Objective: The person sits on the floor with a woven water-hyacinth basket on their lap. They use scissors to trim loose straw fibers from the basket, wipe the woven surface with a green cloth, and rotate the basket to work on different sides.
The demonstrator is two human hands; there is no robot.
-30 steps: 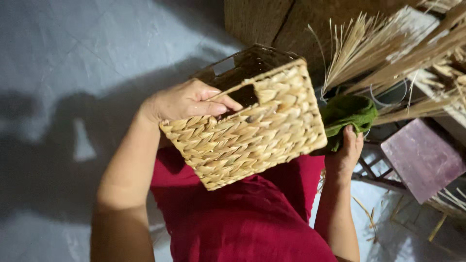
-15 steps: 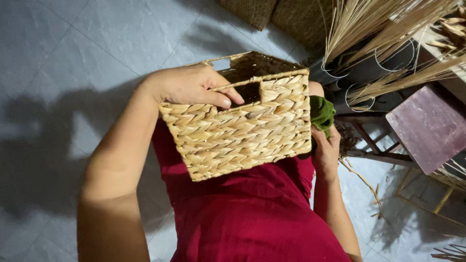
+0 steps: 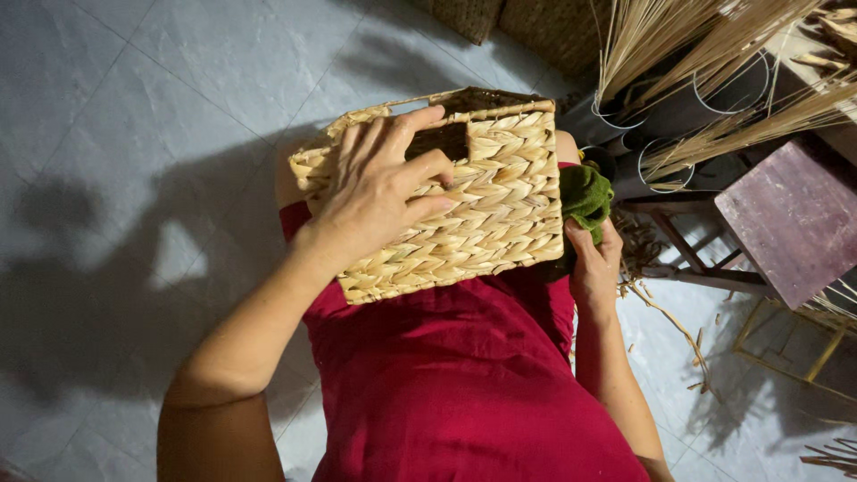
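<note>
A rectangular woven straw basket (image 3: 486, 223) rests on my lap, tilted with its side wall toward me and a cut-out handle hole near its top edge. My left hand (image 3: 379, 192) lies flat on that wall, fingers spread beside the handle hole, holding the basket. At the basket's right end, my right hand (image 3: 594, 259) grips a dark green cloth (image 3: 585, 192) pressed against the basket's side. I wear red clothing (image 3: 464, 375).
Bundles of dried straw (image 3: 705, 54) stand in dark tubes (image 3: 678, 112) at the upper right. A small purple-topped wooden stool (image 3: 790, 214) stands to the right. Loose straw scraps (image 3: 678, 326) lie on the grey tiled floor (image 3: 134, 134). Woven items (image 3: 536, 18) sit at the top.
My left hand has slid from the basket's top rim down onto its side wall, and the basket has turned a little. My right hand with the green cloth stays at the right end.
</note>
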